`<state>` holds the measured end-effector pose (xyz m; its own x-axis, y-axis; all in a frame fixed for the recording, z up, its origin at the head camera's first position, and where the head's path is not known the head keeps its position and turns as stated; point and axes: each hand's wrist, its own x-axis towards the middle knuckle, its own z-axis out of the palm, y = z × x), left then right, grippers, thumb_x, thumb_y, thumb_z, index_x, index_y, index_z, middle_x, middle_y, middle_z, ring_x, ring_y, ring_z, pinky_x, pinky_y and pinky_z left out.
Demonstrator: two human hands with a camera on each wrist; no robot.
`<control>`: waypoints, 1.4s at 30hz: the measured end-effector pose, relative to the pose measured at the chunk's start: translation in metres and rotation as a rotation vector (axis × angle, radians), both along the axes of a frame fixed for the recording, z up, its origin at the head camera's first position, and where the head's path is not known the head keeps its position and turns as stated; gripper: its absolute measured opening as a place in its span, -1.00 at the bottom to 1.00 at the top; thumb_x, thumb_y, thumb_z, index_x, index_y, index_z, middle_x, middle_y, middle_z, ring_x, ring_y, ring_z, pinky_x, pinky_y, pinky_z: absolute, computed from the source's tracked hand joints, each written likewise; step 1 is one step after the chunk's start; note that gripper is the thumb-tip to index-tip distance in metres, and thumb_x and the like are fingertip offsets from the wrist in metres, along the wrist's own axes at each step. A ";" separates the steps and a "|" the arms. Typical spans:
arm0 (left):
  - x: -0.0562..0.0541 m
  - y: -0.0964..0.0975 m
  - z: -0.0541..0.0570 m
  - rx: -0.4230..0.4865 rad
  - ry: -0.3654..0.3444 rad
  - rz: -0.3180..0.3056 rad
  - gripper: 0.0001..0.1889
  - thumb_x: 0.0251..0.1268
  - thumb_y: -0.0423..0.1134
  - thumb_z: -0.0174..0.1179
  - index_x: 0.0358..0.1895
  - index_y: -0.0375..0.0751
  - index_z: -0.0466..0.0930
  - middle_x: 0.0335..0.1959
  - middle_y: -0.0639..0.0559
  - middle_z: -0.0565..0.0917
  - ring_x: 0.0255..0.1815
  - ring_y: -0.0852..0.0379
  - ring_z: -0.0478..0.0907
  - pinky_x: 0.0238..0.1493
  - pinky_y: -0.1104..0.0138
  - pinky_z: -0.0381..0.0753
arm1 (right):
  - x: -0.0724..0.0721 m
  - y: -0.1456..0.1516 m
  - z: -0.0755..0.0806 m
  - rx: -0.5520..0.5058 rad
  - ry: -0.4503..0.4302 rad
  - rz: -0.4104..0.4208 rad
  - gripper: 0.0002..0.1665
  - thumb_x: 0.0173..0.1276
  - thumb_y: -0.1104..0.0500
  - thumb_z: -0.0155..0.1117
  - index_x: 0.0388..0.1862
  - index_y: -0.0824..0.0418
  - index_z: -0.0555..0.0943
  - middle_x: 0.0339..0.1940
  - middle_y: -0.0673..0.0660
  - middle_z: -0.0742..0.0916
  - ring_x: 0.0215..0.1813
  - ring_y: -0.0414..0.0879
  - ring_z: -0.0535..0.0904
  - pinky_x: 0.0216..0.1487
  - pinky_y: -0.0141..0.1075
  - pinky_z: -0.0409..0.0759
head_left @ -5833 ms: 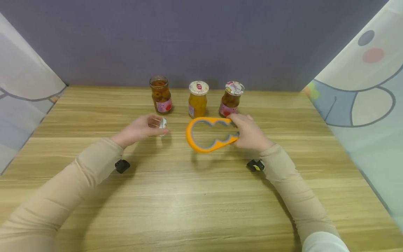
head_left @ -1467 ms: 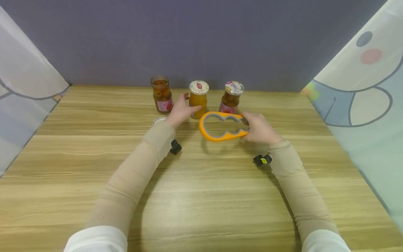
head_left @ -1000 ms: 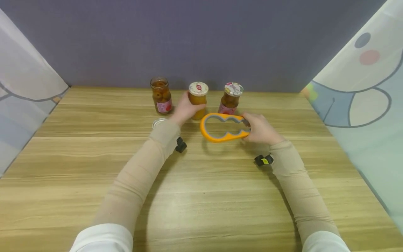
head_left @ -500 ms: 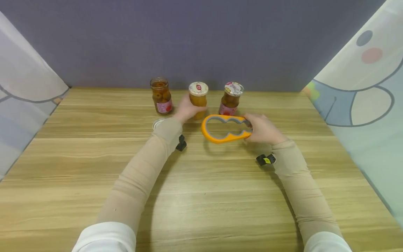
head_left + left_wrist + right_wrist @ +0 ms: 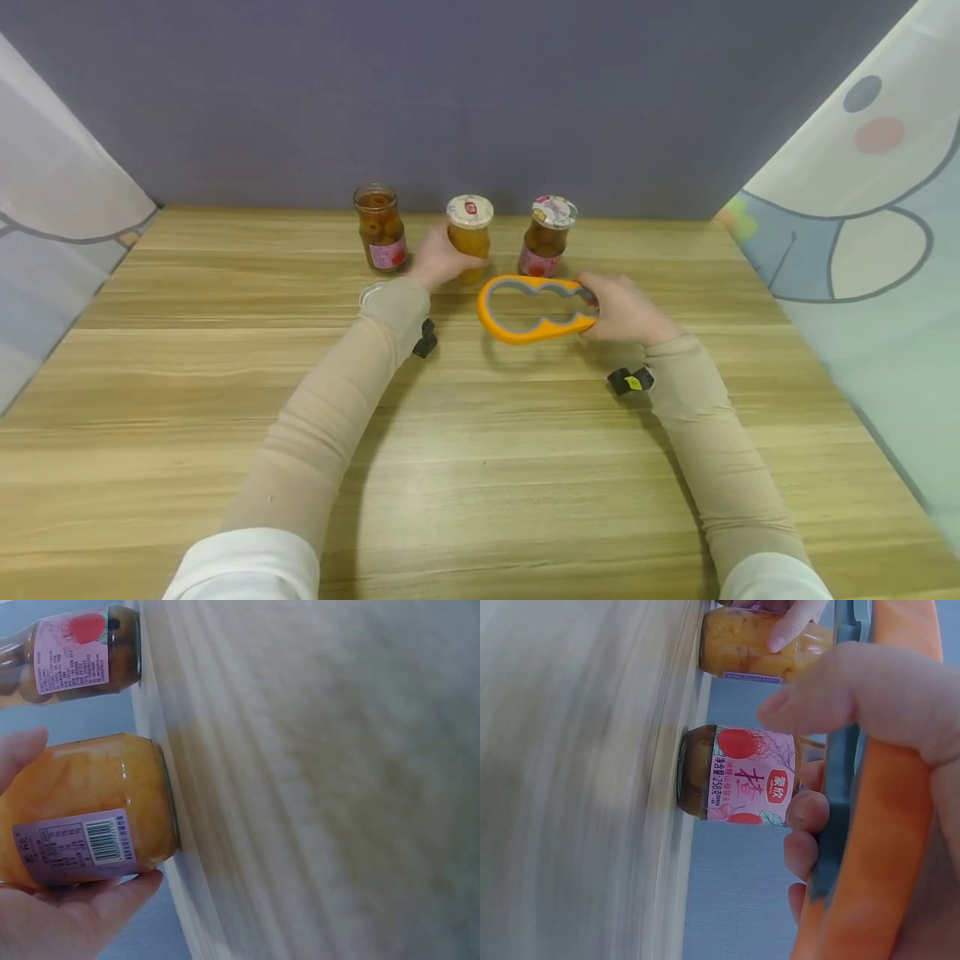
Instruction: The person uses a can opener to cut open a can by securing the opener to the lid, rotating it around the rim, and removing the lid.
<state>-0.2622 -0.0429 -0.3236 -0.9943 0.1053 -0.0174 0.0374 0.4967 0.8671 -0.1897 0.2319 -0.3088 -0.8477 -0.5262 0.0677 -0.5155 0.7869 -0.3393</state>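
Left hand point(image 5: 437, 258) gripped the upright yellow jar point(image 5: 472, 240), and right hand point(image 5: 621, 309), front-right of it, clutched the orange tool point(image 5: 534, 333), wide end leftward!

The head view looks forward and down from high over the near side of the table point(image 5: 487, 500), taking in its whole far edge. Both wrist views look low across toward that edge, close up and rolled sideways, opposite ways; they share the yellow jar point(image 5: 468, 240), nearer in the left.
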 end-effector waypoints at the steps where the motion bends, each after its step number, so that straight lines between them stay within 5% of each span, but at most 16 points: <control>1: 0.000 0.000 0.000 -0.001 -0.002 0.005 -0.24 -0.12 -0.26 0.48 0.22 -0.30 0.32 0.14 -0.18 0.54 0.15 -0.07 0.49 0.29 0.16 0.39 | 0.000 0.000 0.000 0.003 0.002 -0.002 -0.40 -0.28 0.34 0.47 -0.14 0.32 0.50 -0.41 0.15 0.64 -0.39 -0.02 0.48 -0.33 -0.19 0.51; 10: 0.006 -0.006 -0.002 0.021 -0.037 -0.001 -0.30 -0.13 -0.30 0.48 0.18 -0.31 0.38 0.09 -0.17 0.57 0.07 -0.05 0.52 0.18 0.16 0.49 | 0.001 -0.003 -0.004 -0.018 -0.025 -0.009 -0.42 -0.26 0.35 0.45 -0.14 0.32 0.49 -0.43 0.13 0.60 -0.41 -0.02 0.46 -0.33 -0.20 0.48; 17: 0.014 -0.011 0.013 0.108 -0.004 -0.033 -0.26 -0.12 -0.29 0.47 0.22 -0.25 0.33 0.10 -0.15 0.55 0.03 -0.02 0.52 -0.01 0.17 0.59 | 0.000 0.000 -0.002 -0.036 -0.025 -0.015 -0.43 -0.24 0.36 0.42 -0.14 0.32 0.47 -0.43 0.19 0.60 -0.40 -0.01 0.45 -0.32 -0.19 0.48; 28: 0.039 -0.028 0.033 0.073 0.006 -0.102 -0.28 -0.16 -0.27 0.50 0.18 -0.22 0.39 0.08 -0.08 0.58 0.05 0.02 0.52 0.18 0.19 0.48 | -0.002 0.011 0.003 -0.041 -0.060 -0.053 -0.38 -0.17 0.38 0.37 0.00 0.31 0.46 -0.37 0.20 0.61 -0.32 0.04 0.50 -0.25 -0.12 0.51; 42: 0.074 -0.038 0.023 -0.019 -0.034 -0.208 -0.21 -0.19 -0.28 0.51 0.23 -0.26 0.34 0.11 -0.15 0.56 0.08 -0.06 0.51 0.22 0.12 0.44 | -0.006 0.023 0.006 -0.039 -0.060 -0.095 -0.38 -0.18 0.37 0.34 -0.01 0.30 0.45 -0.38 0.16 0.56 -0.31 0.01 0.45 -0.24 -0.15 0.47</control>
